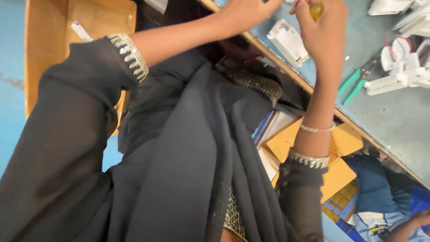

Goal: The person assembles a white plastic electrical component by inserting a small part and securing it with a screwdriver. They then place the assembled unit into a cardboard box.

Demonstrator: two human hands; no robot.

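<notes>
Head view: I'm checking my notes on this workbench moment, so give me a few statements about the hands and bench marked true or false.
1. The right hand grips a small yellow object. True.
2. Green-handled pliers lie on the bench. True.
3. Both sleeves are white. False: they are black with sparkly trim at the cuffs.
4. The right wrist is bare. False: it wears a thin bracelet.
5. The left hand reaches toward the bench's far edge, its fingers cut off by the frame. True.

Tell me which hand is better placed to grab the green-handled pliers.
Probably the right hand: it hangs nearer the green-handled pliers on the table, though its fingers pinch a small yellow item. The left hand is farther off.
</notes>
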